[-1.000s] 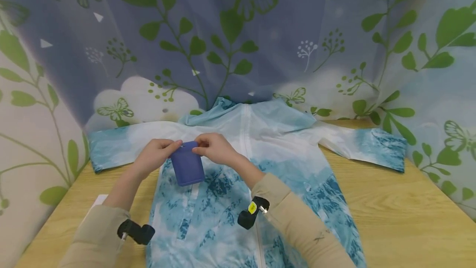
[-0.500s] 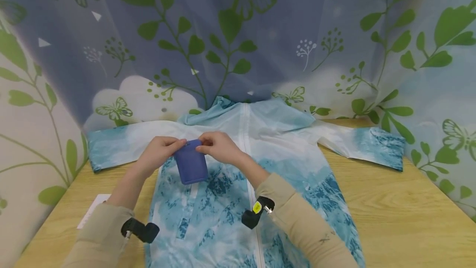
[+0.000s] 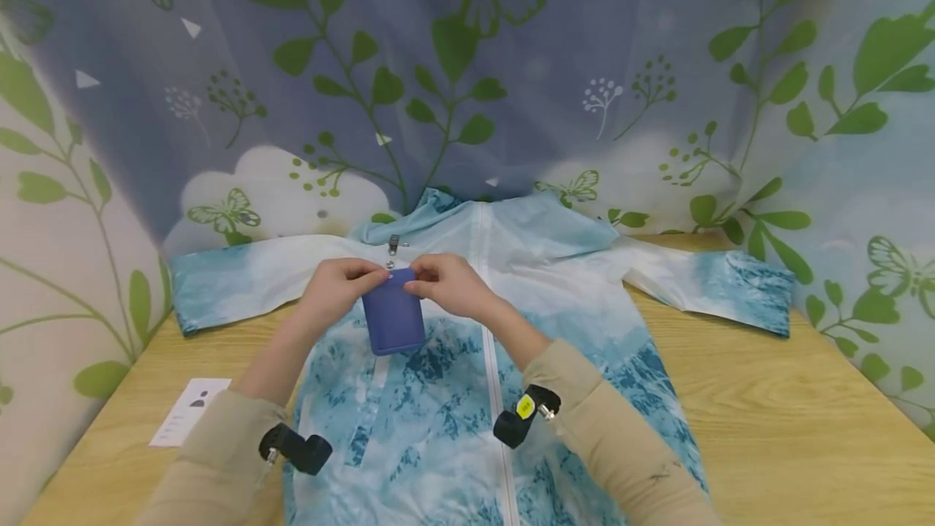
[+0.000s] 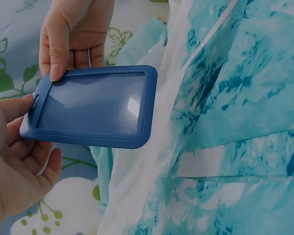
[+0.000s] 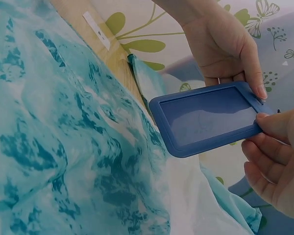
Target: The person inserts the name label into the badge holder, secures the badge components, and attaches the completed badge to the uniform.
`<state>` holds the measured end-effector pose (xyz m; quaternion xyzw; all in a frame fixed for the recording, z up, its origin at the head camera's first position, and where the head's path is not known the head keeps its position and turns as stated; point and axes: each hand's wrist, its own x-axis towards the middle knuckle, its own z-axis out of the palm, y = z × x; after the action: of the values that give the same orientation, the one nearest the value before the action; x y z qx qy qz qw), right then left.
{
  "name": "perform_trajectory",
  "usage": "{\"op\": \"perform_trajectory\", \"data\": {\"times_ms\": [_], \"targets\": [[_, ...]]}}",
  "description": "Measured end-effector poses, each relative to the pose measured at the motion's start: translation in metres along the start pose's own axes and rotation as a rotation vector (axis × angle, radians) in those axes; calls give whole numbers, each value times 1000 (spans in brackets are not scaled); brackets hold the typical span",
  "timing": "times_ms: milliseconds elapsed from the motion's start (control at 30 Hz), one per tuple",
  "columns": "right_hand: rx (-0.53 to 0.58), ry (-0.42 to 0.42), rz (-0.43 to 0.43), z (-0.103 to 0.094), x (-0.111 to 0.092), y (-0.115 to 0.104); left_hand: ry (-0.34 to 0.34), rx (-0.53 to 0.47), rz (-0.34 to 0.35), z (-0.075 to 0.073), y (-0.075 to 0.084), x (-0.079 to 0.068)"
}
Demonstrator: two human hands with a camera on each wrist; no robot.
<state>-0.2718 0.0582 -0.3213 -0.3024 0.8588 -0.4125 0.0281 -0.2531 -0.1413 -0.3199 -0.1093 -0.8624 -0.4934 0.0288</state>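
Note:
Both hands pinch the top end of a blue badge holder (image 3: 394,315), held over the jacket's chest. My left hand (image 3: 339,291) grips its upper left corner, thumb by the slot; my right hand (image 3: 449,286) grips the upper right corner. In the left wrist view the holder's clear window (image 4: 93,103) faces up with nothing but blue behind it. A small metal clip (image 3: 394,245) stands out above the holder's top edge. Beneath lies a blue and white jacket (image 3: 555,282), spread flat with both sleeves out and its zipper running down the middle.
A white card (image 3: 186,416) with a printed figure and lines lies on the wooden table (image 3: 789,420) at the left, partly behind the left sleeve. A patterned cloth backdrop (image 3: 540,104) rises behind and on both sides.
Both hands have carried the badge holder a little to the right and slightly up. The clip has come into view above it, and more of the white card shows.

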Motion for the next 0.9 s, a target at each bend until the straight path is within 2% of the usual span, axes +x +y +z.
{"op": "perform_trajectory", "data": {"times_ms": [367,633,900], "targets": [[14,0,50,-10,-6,7,28,-20,-27,15,6,3],[38,-12,53,-22,-16,14,47,-35,27,31,13,6],[74,-14,76,-33,-24,21,48,-42,49,44,18,9]]}}
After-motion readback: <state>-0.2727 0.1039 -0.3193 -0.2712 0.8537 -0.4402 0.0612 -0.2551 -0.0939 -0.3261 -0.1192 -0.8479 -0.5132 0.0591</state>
